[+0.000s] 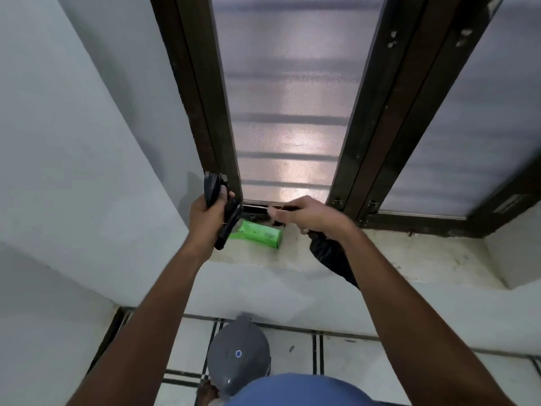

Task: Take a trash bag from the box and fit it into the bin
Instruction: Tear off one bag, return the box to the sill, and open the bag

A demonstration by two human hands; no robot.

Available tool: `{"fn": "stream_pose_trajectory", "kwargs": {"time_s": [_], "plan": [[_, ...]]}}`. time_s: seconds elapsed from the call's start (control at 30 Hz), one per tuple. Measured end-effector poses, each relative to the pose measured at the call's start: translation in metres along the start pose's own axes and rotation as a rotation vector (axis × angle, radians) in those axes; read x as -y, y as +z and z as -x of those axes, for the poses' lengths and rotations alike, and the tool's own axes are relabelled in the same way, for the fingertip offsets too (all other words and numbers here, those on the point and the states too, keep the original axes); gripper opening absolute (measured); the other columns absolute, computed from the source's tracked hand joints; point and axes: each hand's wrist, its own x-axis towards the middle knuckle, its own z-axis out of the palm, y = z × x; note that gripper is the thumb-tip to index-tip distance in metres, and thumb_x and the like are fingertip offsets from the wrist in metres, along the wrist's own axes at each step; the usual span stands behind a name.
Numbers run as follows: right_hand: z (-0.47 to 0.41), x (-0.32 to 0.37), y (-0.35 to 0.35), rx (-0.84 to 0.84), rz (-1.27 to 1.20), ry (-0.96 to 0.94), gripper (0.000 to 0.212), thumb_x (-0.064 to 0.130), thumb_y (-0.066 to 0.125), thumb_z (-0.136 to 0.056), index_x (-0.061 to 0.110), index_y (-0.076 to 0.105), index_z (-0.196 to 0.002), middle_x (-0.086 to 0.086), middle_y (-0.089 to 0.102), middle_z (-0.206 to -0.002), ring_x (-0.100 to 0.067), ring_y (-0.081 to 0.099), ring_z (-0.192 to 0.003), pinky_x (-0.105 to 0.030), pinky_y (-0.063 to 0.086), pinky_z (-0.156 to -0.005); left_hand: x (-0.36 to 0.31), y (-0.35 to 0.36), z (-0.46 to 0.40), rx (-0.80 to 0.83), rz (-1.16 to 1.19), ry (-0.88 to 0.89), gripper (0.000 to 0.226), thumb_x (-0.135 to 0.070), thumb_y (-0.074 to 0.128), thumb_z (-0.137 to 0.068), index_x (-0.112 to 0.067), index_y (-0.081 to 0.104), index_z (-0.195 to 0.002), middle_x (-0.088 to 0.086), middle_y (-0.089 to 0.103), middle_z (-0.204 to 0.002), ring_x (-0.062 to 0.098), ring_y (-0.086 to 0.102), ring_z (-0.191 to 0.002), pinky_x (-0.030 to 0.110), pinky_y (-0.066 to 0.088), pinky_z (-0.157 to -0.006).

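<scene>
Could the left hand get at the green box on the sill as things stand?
Probably not yet: the left hand hovers just above the green box, nothing between them, but it already grips a black bag roll.

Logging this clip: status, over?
Left hand grips bag roll; right hand grips torn-off bag. Box on sill. Bin below, lid shut, bag not fitted.

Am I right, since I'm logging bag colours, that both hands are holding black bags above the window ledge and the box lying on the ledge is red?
Not quite: the box on the ledge is green, not red, as the head view shows. The rest holds: the left hand and the right hand each grip black bag plastic above the ledge.
</scene>
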Motion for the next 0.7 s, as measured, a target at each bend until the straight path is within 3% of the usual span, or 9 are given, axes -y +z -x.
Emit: {"fn": "stream_pose_trajectory", "kwargs": {"time_s": [0.1,0.23,0.3,0.37,0.43,0.53,0.6,0.63,0.7], "plan": [[-0.002,0.004,-0.007,0.024,0.049,-0.037,0.041,0.058,0.078,-0.099,0.020,0.086,-0.086,0.010,0.065,-0.073,-0.015,0.047,-0.068,-0.032,0.042,-0.065,-0.001,-0.012,-0.014,0.202,-0.197,-0.011,0.029,-0.042,0.069,-0.105,-0.014,0.078,-0.106,-0.007,0.071,-0.071,0.001,0.064,-0.050,0.016,0.049,-0.047],[-0.010,0.020,0.005,-0.044,-0.354,-0.120,0.042,0.050,0.074,-0.105,0.016,0.071,-0.081,-0.003,0.045,-0.071,-0.013,0.035,-0.061,-0.030,0.033,-0.058,-0.003,-0.023,-0.025,0.432,-0.415,0.036,0.007,-0.021,0.075,-0.103,-0.018,0.079,-0.099,-0.014,0.067,-0.055,-0.004,0.059,-0.049,0.013,0.045,-0.051],[-0.015,0.029,0.017,-0.123,-0.440,-0.143,0.041,0.045,0.071,-0.109,0.015,0.071,-0.081,0.005,0.048,-0.065,-0.008,0.037,-0.057,-0.026,0.033,-0.057,-0.005,-0.027,-0.032,0.436,-0.367,0.061,0.008,-0.014,0.073,-0.103,-0.015,0.081,-0.103,-0.015,0.069,-0.058,-0.005,0.060,-0.050,0.014,0.045,-0.054],[-0.027,0.036,0.035,-0.285,-0.317,-0.161,0.039,0.042,0.073,-0.108,0.017,0.078,-0.079,0.009,0.062,-0.068,-0.008,0.051,-0.063,-0.028,0.041,-0.065,-0.010,-0.031,-0.037,0.410,-0.306,0.116,0.012,-0.009,0.072,-0.102,-0.014,0.083,-0.103,-0.013,0.077,-0.069,-0.003,0.069,-0.061,0.013,0.051,-0.061],[-0.044,0.038,0.056,-0.449,-0.158,-0.132,0.035,0.040,0.074,-0.106,0.018,0.082,-0.081,0.002,0.072,-0.079,-0.020,0.063,-0.075,-0.034,0.045,-0.075,-0.015,-0.042,-0.044,0.425,-0.281,0.184,0.017,-0.006,0.071,-0.102,-0.016,0.083,-0.095,-0.010,0.081,-0.080,0.004,0.075,-0.076,0.018,0.056,-0.075],[-0.052,0.028,0.068,-0.659,-0.101,-0.025,0.030,0.041,0.068,-0.110,0.019,0.083,-0.095,0.004,0.079,-0.089,-0.020,0.074,-0.084,-0.027,0.051,-0.067,-0.027,-0.055,-0.051,0.416,-0.179,0.244,0.030,-0.002,0.069,-0.102,-0.021,0.079,-0.082,-0.016,0.076,-0.072,-0.003,0.070,-0.070,0.014,0.052,-0.073],[-0.051,0.030,0.072,-0.690,-0.202,0.010,0.036,0.044,0.063,-0.113,0.016,0.081,-0.103,-0.007,0.080,-0.102,-0.022,0.072,-0.088,-0.022,0.051,-0.063,-0.033,-0.063,-0.061,0.381,-0.129,0.244,0.038,-0.006,0.071,-0.103,-0.030,0.082,-0.074,-0.020,0.073,-0.065,-0.008,0.063,-0.059,0.012,0.048,-0.064],[-0.051,0.035,0.075,-0.671,-0.268,0.010,0.041,0.048,0.060,-0.114,0.013,0.080,-0.105,-0.013,0.079,-0.107,-0.021,0.067,-0.090,-0.025,0.049,-0.067,-0.034,-0.065,-0.066,0.381,-0.125,0.237,0.034,-0.013,0.073,-0.103,-0.030,0.083,-0.075,-0.019,0.075,-0.070,-0.007,0.064,-0.061,0.014,0.049,-0.066],[-0.052,0.052,0.087,-0.612,-0.440,-0.005,0.043,0.050,0.057,-0.114,0.013,0.078,-0.107,-0.010,0.076,-0.109,-0.013,0.061,-0.085,-0.032,0.046,-0.075,-0.031,-0.067,-0.071,0.424,-0.116,0.140,0.016,-0.027,0.077,-0.100,-0.022,0.085,-0.087,-0.010,0.082,-0.088,0.003,0.075,-0.080,0.023,0.056,-0.083]]}}
